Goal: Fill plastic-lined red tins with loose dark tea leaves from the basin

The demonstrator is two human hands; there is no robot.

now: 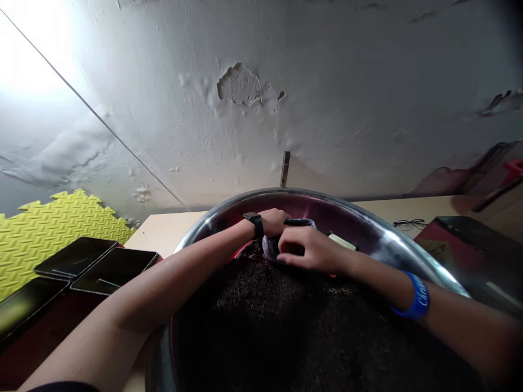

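A large steel basin in front of me is heaped with dark loose tea leaves. At its far side lies a small dark container with a shiny rim. My left hand, a black watch on its wrist, curls around the container's far left edge. My right hand, with a blue wristband on the arm, lies over the container with fingers bent down onto it. A small pale flat object rests on the leaves just right of my right hand.
Three dark trays lie on the reddish surface at the left, beside yellow foam matting. A pale table runs behind the basin along a peeling white wall. A dark box and a black cable sit at the right.
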